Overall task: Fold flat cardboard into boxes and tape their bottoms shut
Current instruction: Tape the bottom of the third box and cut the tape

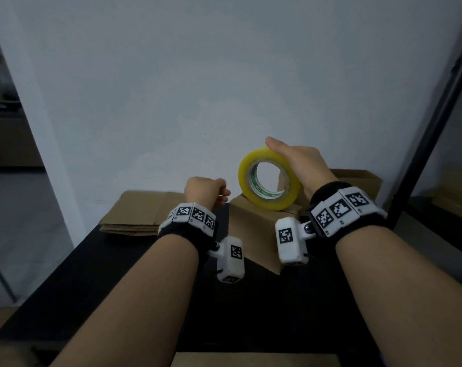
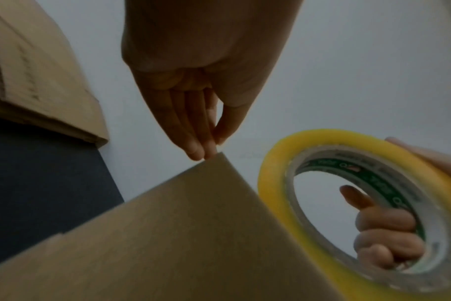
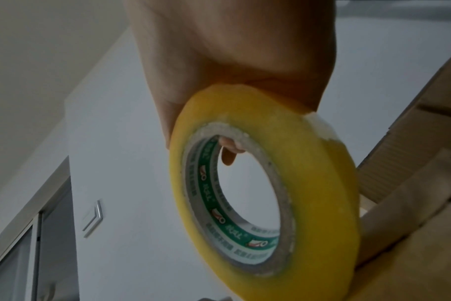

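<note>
The right hand (image 1: 294, 161) grips the yellow tape roll (image 1: 269, 180) standing on the folded box (image 1: 253, 229) on the bench (image 1: 97, 274), the left hand (image 1: 204, 190) pinches together at the box's corner, so taping seems barely begun, with flat cardboard (image 1: 140, 210) waiting.

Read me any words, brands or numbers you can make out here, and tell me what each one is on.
Tape roll, green inner core: white characters and red logos, too blurred to read.
Wrist bands: black-and-white square code markers, no words.
Cardboard box: no print visible.
</note>
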`<action>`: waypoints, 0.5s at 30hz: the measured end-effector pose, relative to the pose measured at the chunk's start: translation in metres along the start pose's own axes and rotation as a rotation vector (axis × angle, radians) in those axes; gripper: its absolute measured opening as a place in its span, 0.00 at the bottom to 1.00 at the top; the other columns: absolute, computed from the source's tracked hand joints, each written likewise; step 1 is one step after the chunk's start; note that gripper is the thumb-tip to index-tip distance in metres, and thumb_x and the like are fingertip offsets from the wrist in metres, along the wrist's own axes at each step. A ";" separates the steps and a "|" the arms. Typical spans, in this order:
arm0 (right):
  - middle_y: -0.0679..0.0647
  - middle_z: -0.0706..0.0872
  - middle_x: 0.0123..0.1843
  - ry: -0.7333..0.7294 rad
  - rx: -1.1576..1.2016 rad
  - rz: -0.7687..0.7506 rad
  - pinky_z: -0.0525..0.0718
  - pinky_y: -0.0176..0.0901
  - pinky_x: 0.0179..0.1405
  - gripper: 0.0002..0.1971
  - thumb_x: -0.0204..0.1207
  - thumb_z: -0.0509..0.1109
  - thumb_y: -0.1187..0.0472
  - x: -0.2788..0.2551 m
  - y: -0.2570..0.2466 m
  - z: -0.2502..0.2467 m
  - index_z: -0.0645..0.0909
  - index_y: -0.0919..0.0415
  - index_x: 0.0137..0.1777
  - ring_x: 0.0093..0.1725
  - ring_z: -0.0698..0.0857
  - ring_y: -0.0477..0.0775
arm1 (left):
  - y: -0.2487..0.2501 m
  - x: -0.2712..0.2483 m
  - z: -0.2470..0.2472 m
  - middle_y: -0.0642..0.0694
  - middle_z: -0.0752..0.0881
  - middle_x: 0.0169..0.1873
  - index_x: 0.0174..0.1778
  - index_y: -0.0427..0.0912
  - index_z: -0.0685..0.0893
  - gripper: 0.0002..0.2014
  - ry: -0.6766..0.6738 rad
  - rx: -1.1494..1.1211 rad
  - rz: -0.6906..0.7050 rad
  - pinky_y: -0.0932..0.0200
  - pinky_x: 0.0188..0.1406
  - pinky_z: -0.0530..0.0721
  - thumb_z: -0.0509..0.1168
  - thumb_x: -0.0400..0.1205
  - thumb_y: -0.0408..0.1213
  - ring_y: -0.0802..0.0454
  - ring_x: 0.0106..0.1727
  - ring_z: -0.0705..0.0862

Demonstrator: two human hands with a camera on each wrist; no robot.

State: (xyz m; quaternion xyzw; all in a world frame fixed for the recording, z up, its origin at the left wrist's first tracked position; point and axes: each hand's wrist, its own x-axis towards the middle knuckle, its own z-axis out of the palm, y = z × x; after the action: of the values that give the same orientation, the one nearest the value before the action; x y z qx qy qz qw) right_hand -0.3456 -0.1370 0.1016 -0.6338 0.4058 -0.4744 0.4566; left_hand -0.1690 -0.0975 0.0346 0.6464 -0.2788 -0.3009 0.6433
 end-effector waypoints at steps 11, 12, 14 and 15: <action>0.57 0.74 0.34 0.078 -0.024 -0.063 0.73 0.47 0.36 0.21 0.70 0.75 0.40 0.001 0.006 0.009 0.76 0.57 0.39 0.34 0.74 0.52 | -0.012 -0.007 0.008 0.38 0.83 0.28 0.31 0.32 0.83 0.08 -0.055 0.042 -0.163 0.54 0.34 0.84 0.72 0.74 0.31 0.44 0.27 0.79; 0.57 0.74 0.34 0.081 -0.024 -0.066 0.73 0.47 0.36 0.21 0.70 0.75 0.40 0.001 0.006 0.010 0.75 0.58 0.39 0.34 0.74 0.52 | -0.013 -0.008 0.008 0.38 0.83 0.30 0.31 0.33 0.83 0.08 -0.075 0.033 -0.181 0.55 0.32 0.82 0.72 0.74 0.31 0.44 0.27 0.79; 0.57 0.73 0.34 0.088 -0.024 -0.068 0.72 0.47 0.36 0.22 0.70 0.75 0.40 0.001 0.006 0.011 0.74 0.58 0.39 0.34 0.73 0.52 | -0.014 -0.007 0.009 0.37 0.83 0.34 0.33 0.34 0.82 0.07 -0.106 0.015 -0.218 0.55 0.30 0.79 0.72 0.74 0.31 0.44 0.31 0.79; 0.57 0.73 0.34 0.088 -0.026 -0.067 0.73 0.47 0.36 0.22 0.70 0.76 0.40 0.002 0.005 0.012 0.74 0.58 0.38 0.33 0.73 0.53 | -0.014 -0.007 0.009 0.37 0.83 0.35 0.33 0.35 0.82 0.06 -0.116 0.014 -0.234 0.55 0.30 0.78 0.71 0.75 0.32 0.44 0.32 0.79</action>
State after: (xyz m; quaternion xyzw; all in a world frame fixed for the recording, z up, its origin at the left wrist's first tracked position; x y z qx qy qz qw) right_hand -0.3338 -0.1374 0.0958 -0.6312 0.4102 -0.5117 0.4140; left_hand -0.1810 -0.0981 0.0212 0.6607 -0.2404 -0.4087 0.5820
